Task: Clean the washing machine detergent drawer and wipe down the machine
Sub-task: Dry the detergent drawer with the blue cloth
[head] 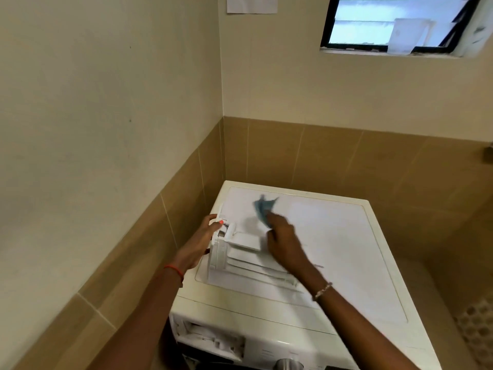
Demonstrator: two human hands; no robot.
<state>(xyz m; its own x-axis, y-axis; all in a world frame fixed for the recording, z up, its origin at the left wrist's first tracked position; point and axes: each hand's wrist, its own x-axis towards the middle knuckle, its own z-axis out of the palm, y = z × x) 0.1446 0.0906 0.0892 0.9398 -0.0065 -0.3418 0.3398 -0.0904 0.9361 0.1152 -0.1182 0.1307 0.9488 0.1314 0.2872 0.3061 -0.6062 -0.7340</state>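
The white detergent drawer [245,255] lies pulled out on top of the white washing machine [346,249], near its left edge. My left hand [200,241] grips the drawer's far left end. Just right of the drawer, my right hand [282,236] holds a blue cloth [262,208], which is blurred and sticks up above the fingers. The empty drawer slot [210,339] gapes at the machine's front top left.
The machine stands in a corner, with tan tiled walls [320,158] close behind and to the left. A round control knob [289,364] sits on the front panel. High on the right is a window [400,22]. Patterned floor [477,327] shows at the right.
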